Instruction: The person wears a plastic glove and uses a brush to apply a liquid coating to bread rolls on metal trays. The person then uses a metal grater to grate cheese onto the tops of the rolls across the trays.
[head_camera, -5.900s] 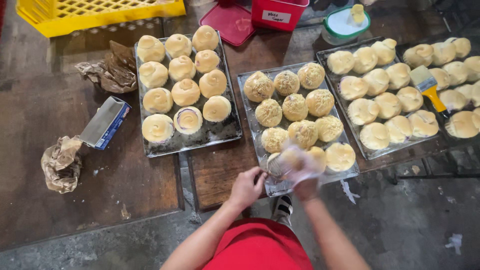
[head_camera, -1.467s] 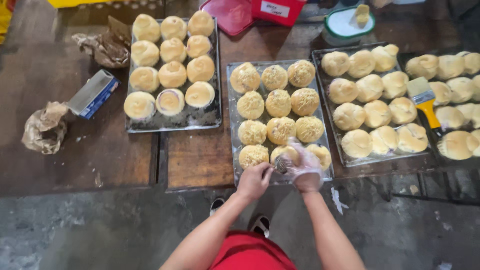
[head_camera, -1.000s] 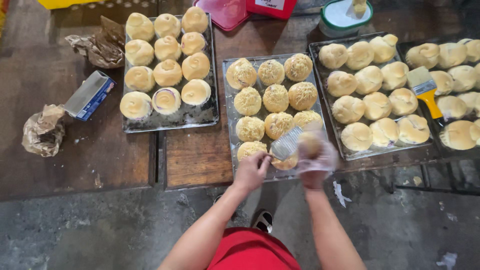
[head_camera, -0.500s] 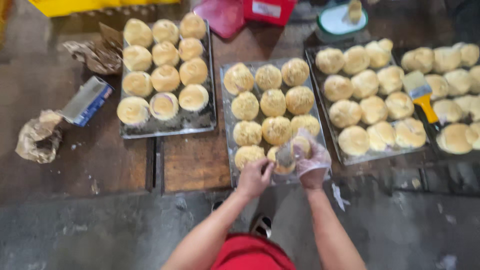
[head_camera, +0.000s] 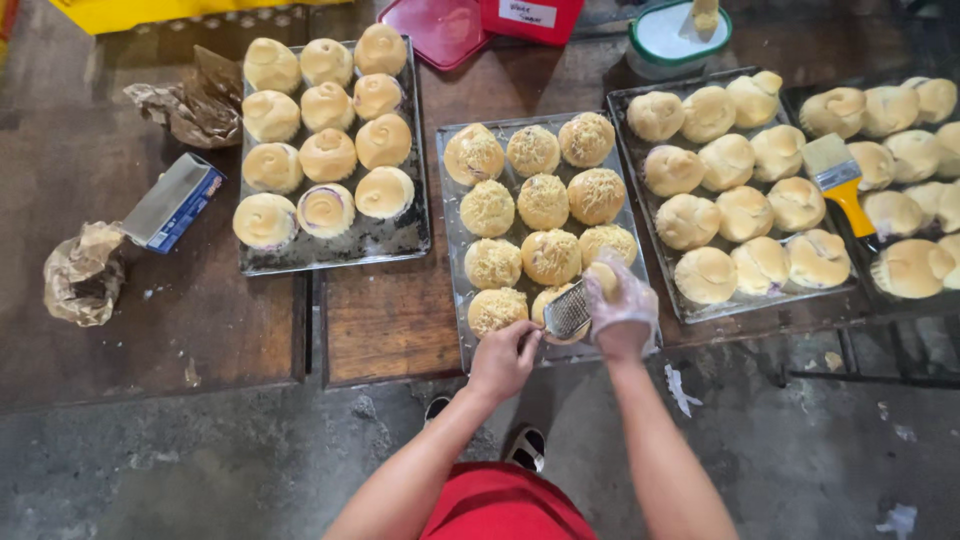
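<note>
Here the left hand (head_camera: 503, 358) pinches a small grater (head_camera: 568, 310); the gloved right hand (head_camera: 622, 305) clasps a cheese block (head_camera: 603, 278) above

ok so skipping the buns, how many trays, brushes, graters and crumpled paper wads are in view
baking trays: 4
pastry brush: 1
grater: 1
crumpled paper wads: 2
total: 8

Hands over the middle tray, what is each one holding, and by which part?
Left hand holds a small metal grater by its lower end. Gloved right hand grips a pale yellow block, probably cheese, from above against the grater.
</note>
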